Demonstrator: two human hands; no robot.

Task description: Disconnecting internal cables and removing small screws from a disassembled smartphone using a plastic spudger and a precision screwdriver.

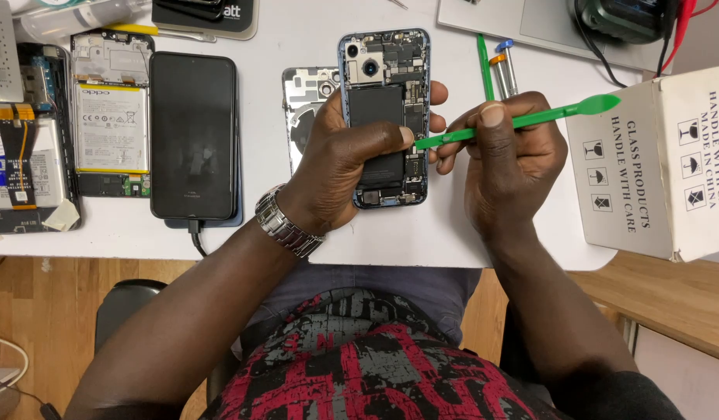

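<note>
An opened blue phone with its back removed shows a black battery and circuit boards. My left hand grips it from the left, thumb across the battery, holding it just above the white table. My right hand pinches a green plastic pry tool, its narrow tip touching the phone's right side near the thumb. The phone's removed back panel lies under and left of the phone, partly hidden by my left hand.
A black phone on a cable lies to the left. Further left are two opened phones with batteries showing. A white cardboard box stands at right. A green pen and a screwdriver lie behind my right hand.
</note>
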